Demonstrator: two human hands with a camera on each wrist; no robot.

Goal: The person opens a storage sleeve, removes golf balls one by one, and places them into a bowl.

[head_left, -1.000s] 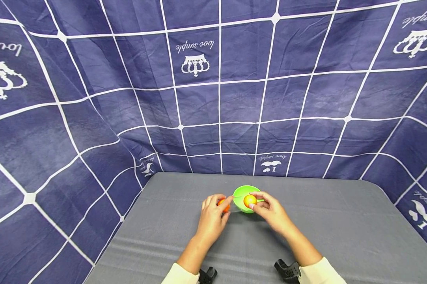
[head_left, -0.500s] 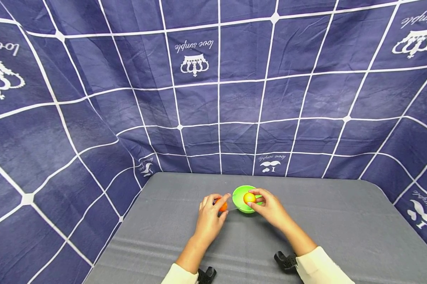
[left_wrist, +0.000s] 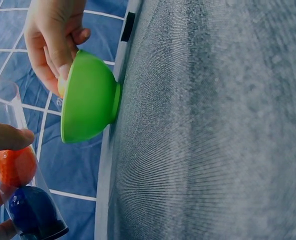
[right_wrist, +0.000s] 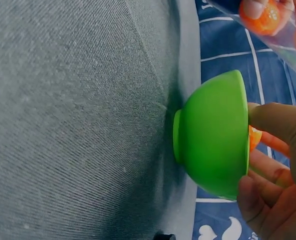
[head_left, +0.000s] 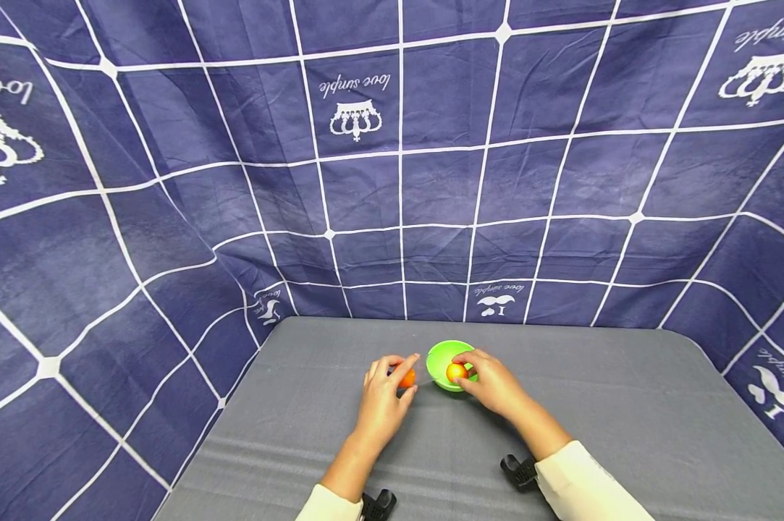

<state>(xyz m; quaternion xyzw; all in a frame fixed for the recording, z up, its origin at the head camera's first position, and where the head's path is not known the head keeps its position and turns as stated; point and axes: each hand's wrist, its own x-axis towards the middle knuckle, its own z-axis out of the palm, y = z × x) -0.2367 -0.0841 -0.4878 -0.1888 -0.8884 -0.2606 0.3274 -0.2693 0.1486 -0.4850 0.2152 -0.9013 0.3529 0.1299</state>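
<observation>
A green bowl [head_left: 439, 356] stands on the grey table. My right hand [head_left: 498, 387] pinches an orange ball [head_left: 456, 373] between thumb and fingers, down at the bowl's mouth. In the right wrist view the bowl's wall hides most of that ball [right_wrist: 254, 137]. To the left of the bowl, my left hand [head_left: 382, 399] grips a clear tube [left_wrist: 6, 100], its upper end leaning toward the bowl in the head view. Inside the tube, a red-orange ball [left_wrist: 19, 167] lies against a dark blue ball [left_wrist: 34, 207] near the dark-capped end.
The grey cloth-covered table [head_left: 313, 376] spreads around the bowl. A blue curtain [head_left: 444, 181] with white grid lines hangs behind it and along both sides. Black wrist mounts [head_left: 518, 472] sit by the cream sleeves [head_left: 587, 481].
My right hand has lowered the orange ball from above the bowl into its mouth. The left hand has shifted slightly left with the tube, away from the bowl.
</observation>
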